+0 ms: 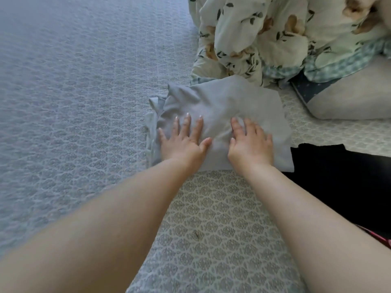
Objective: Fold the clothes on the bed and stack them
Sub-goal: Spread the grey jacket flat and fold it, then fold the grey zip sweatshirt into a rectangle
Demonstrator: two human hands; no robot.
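Note:
A grey garment point(228, 104) lies folded into a rough rectangle on the patterned bed cover point(211, 218), with loose fabric bunched at its left edge. My left hand point(182, 140) presses flat on its near left part, fingers straight and spread. My right hand point(250, 142) rests flat on the near middle of the garment, fingers straight. A black garment point(338, 182) lies spread to the right, its edge tucked under the grey one's corner.
A crumpled floral quilt point(275, 39) with a green checked border fills the far right. A grey pillow point(355, 98) and a dark blue item point(306, 89) lie beside it. The bed cover stretches far to the left.

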